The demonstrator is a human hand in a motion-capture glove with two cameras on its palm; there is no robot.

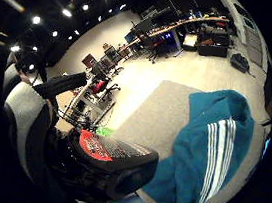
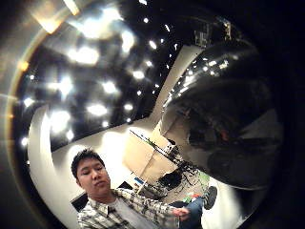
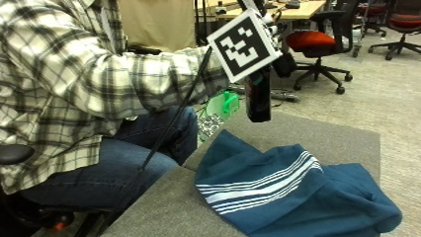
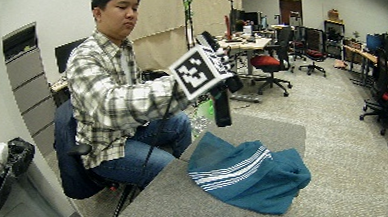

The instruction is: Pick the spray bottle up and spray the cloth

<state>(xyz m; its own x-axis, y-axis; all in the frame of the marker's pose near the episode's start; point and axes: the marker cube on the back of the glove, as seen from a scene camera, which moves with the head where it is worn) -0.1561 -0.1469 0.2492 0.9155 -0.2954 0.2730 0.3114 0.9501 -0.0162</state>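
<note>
1. From the outside view, my hand (image 3: 266,59) is raised over the table (image 3: 329,136), mostly hidden behind the marker. The bottle (image 3: 258,96) hangs down from it, upright and clear of the table.
2. The fingers I cannot make out directly. I judge them wrapped round the top of the bottle, since it hangs in the air from the hand and nothing else bears it.
3. The bottle is dark and slim. The thumb-side palm view shows a glossy curved surface (image 2: 228,109) right against the palm, so I take it for hard, smooth plastic: stiff, likely slippery. How full it is I cannot tell, so the weight is a guess.
4. Best hold, in my judgement: at the neck under the spray head, a finger free for the trigger. A grip lower on the smooth body could slide.
5. The cloth (image 3: 289,190) lies crumpled on the table below and to one side of the bottle, well apart from it. It is teal with white stripes, soft and limp, and will not resist the spray.
6. In the little-finger view a black part with a red label (image 1: 111,156) sits close to the palm, the cloth (image 1: 210,151) beyond it.
</note>
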